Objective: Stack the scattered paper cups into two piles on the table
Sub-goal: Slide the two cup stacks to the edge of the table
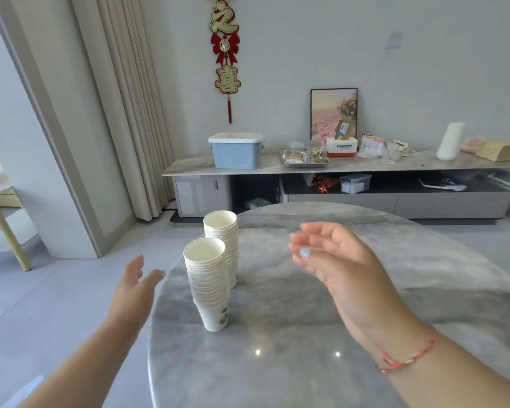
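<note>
Two tall stacks of white paper cups stand upright near the left edge of the round grey marble table (321, 319). The near stack (208, 285) has a green print on its bottom cup. The far stack (223, 241) stands just behind it, touching or nearly so. My left hand (136, 282) hovers open to the left of the near stack, off the table's edge, apart from the cups. My right hand (333, 257) floats open above the table to the right of the stacks, fingers loosely curled and holding nothing. No loose cups are in view.
A long low cabinet (351, 166) along the far wall carries a blue lidded box (236, 150), a metal tray, a framed picture and clutter. Curtains hang at the left. A pale table leg (5, 231) stands at far left on the grey floor.
</note>
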